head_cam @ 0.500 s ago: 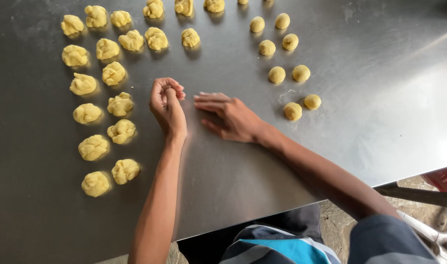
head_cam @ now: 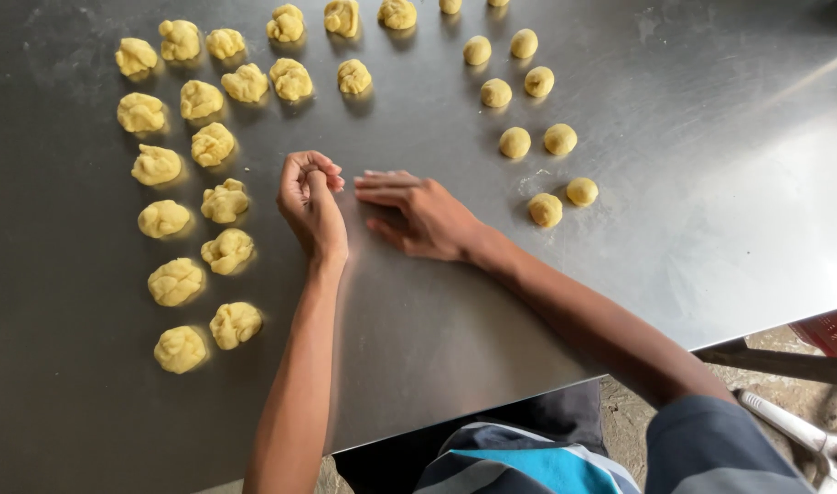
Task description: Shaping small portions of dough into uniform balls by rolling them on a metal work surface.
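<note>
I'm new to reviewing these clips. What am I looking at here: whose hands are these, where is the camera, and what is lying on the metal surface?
There is no machine here: a person works bare-handed, and the one camera sits on their head, looking down. The surface is a steel table. The left hand is curled, its fingertips pinched together; whether anything is between them cannot be told. The right hand lies flat on the table beside it, holding nothing. To the left lie rough, knobbly lumps of yellow dough in rows; to the right, smaller smooth dough balls in a curved line. At the bottom edge you see the person's striped clothing.
</note>
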